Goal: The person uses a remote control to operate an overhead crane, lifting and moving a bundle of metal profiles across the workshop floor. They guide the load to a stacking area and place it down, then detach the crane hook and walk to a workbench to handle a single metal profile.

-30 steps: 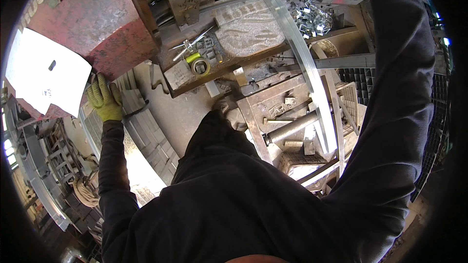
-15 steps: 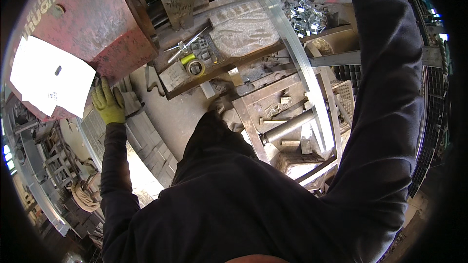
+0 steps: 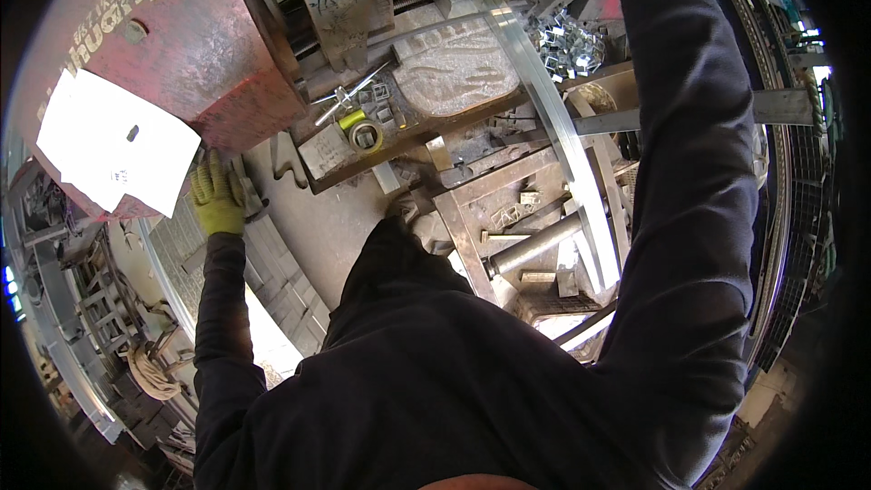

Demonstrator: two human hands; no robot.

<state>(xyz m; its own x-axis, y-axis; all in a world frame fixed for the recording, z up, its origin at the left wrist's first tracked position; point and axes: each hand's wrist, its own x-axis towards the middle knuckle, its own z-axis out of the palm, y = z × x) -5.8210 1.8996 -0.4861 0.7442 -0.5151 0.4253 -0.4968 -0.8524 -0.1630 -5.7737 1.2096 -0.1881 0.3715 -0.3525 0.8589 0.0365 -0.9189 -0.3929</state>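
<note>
My left hand (image 3: 218,195), in a yellow-green work glove, has its fingers stretched out and holds nothing that I can see. Its fingertips are at the lower edge of a red, scuffed machine housing (image 3: 209,63), beside a white sheet of paper (image 3: 127,145) on that housing. Whether they touch either one, I cannot tell. My right arm (image 3: 694,154), in a dark sleeve, reaches up past the top edge, so the right hand is out of view. A long pale metal strip (image 3: 553,118) curves down to the left of that arm.
A workbench edge (image 3: 417,136) carries a tape roll (image 3: 366,136), a T-handled tool (image 3: 343,102) and a rough metal plate (image 3: 454,73). Small shiny metal pieces (image 3: 567,41) lie heaped behind the strip. A rusty metal frame (image 3: 452,227) stands low in front, and flat bars (image 3: 281,272) lie at left.
The view has shifted slightly, so the housing, paper and left hand appear farther right. My right sleeve has moved left in the picture. The left hand keeps its place by the paper.
</note>
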